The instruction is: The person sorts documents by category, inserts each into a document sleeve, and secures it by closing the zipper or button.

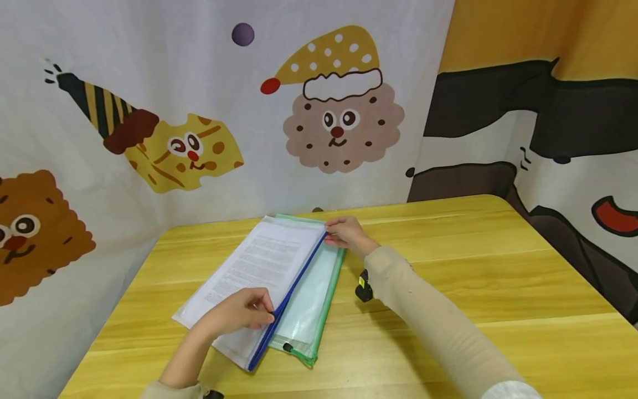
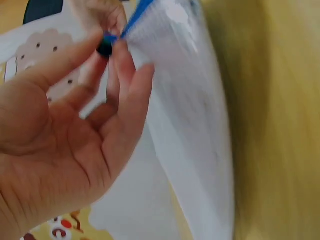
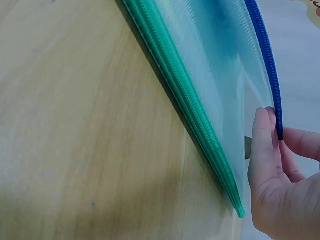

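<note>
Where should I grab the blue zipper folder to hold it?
Probably by its blue zipper edge, pinching from the right: that edge is lifted off the green folder. The right hand pinches its far end, the left hand its near part.

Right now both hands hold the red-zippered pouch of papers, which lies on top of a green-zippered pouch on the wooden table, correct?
Not quite: the top pouch has a blue zipper, not red, as the head view shows. The left hand and right hand do hold it, over the green-zippered pouch on the table.
</note>
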`<state>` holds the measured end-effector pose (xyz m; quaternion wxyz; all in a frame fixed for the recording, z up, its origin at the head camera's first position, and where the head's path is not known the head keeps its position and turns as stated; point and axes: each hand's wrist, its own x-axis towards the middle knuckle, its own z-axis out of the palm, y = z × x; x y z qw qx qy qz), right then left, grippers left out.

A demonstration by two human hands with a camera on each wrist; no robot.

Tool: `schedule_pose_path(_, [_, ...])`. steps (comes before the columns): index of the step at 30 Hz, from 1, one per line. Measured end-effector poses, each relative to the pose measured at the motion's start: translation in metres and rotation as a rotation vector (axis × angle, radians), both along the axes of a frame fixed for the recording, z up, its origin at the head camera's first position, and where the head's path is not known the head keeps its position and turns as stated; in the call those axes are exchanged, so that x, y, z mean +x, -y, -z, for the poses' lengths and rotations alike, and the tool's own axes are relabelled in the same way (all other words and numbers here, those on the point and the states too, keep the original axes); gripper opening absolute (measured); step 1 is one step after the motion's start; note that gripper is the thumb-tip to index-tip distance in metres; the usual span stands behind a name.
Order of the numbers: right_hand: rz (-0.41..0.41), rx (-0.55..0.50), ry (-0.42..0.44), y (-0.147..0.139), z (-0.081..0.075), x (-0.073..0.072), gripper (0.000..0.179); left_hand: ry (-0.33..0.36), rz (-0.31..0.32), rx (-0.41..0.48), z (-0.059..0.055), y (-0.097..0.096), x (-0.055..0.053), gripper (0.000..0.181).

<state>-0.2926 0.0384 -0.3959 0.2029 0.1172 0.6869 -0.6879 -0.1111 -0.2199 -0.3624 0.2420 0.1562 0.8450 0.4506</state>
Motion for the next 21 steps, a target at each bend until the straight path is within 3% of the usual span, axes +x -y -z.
schedule_pose_path(15, [-0.008, 0.021, 0.011, 0.0, 0.0, 0.001, 0.025, 0.149, 0.298, 0.222, 0.006, 0.051, 0.037, 0.017])
schedule_pose_path(19, [-0.008, 0.014, 0.003, -0.001, 0.001, 0.001, 0.026, 0.213, 0.35, 0.252, 0.005, 0.061, 0.049, 0.016])
schedule_pose_path(21, [-0.009, 0.01, 0.0, -0.002, 0.002, 0.0, 0.027, 0.264, 0.34, 0.248, 0.005, 0.067, 0.056, 0.016])
